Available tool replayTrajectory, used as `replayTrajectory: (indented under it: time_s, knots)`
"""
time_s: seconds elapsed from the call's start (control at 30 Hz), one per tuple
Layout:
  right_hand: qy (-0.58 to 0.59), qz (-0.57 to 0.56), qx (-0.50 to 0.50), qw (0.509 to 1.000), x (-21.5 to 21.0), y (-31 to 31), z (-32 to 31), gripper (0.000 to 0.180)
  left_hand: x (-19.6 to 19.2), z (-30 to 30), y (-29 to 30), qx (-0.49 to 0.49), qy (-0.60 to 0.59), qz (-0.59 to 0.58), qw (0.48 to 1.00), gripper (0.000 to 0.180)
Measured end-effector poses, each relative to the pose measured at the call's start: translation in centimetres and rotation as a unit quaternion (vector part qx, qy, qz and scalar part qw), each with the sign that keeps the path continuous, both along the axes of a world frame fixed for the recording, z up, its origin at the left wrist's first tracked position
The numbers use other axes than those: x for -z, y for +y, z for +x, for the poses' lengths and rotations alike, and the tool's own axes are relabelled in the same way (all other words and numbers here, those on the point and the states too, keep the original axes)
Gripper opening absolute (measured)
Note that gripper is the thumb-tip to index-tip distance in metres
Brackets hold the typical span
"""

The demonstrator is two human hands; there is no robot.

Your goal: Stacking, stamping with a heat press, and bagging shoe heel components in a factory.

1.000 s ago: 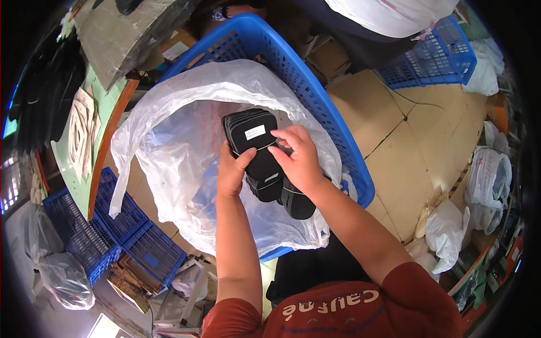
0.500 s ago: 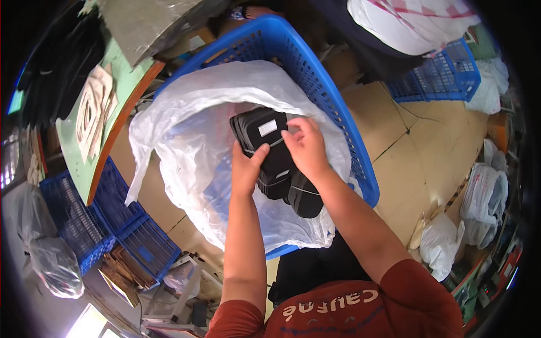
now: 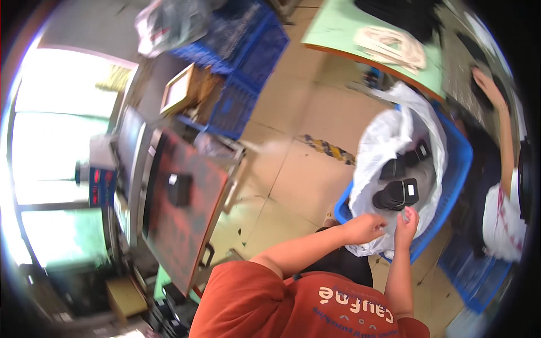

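Observation:
Bundles of flat black pieces lie in a white plastic bag (image 3: 369, 146) that lines a blue basket (image 3: 459, 141). The nearest bundle (image 3: 389, 197) has a thin band around it and a white label on its end. Further in are more black bundles (image 3: 393, 168). My left hand (image 3: 366, 227) is over the bag's near edge, its fingers loosely bent and nothing visible in them. Just below the nearest bundle is my right hand (image 3: 407, 221), fingers raised and apart, apparently empty. Another black bundle with a white label (image 3: 179, 190) sits on a reddish worn tabletop (image 3: 189, 231) at the left.
A pale green table (image 3: 332, 28) with cream fabric pieces (image 3: 389, 45) stands beyond the basket. At the right edge another person's arm (image 3: 504, 135) reaches over a grey surface. Blue crates (image 3: 239, 84) are stacked at the upper left, near a bright window (image 3: 62, 135).
The view has swung left, bringing the reddish table and window in. Both hands have let go of the banded black bundle, which now lies in the bag, and have drawn back toward me.

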State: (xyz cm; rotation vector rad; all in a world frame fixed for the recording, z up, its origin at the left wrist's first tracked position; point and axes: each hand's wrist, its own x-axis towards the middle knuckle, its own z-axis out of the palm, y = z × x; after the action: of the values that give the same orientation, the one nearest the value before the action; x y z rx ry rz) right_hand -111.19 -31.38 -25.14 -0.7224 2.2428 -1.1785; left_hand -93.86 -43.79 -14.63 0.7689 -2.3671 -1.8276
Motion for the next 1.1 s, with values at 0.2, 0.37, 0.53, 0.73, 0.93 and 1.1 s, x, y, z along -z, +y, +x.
replayTrajectory:
  time_s: [0.2, 0.37, 0.53, 0.73, 0.93, 1.1]
  knots:
    - [0.007, -0.062, -0.215, 0.975, -7.9, -6.6, 7.9, 0.028, -7.0, 18.6, -0.2, -0.336, -0.06, -0.138, 0.93, 0.021]
    - [-0.026, -0.142, -0.426, 0.893, -14.9, -13.1, 18.8, 0.028, -8.7, 40.2, -6.5, -0.694, 0.054, -0.339, 0.633, 0.015]
    - [-0.323, -0.034, -0.55, 0.77, -17.7, -18.7, 35.1, 0.035, -7.5, 56.1, -13.2, -0.825, -0.075, -0.208, 0.521, 0.042]
    - [-0.593, 0.009, -0.306, 0.745, -16.5, -26.1, 53.1, 0.066, -6.9, 56.7, -13.7, -0.619, -0.277, -0.174, 0.714, 0.064]
    - [-0.618, -0.081, -0.355, 0.696, -16.8, -25.8, 56.7, 0.051, -10.0, 51.5, -6.6, -0.661, -0.027, -0.22, 0.716, 0.056]
    - [-0.748, 0.001, -0.398, 0.531, -17.8, -23.0, 56.4, 0.054, -13.0, 49.7, -2.1, -0.6, -0.013, -0.405, 0.69, 0.057]
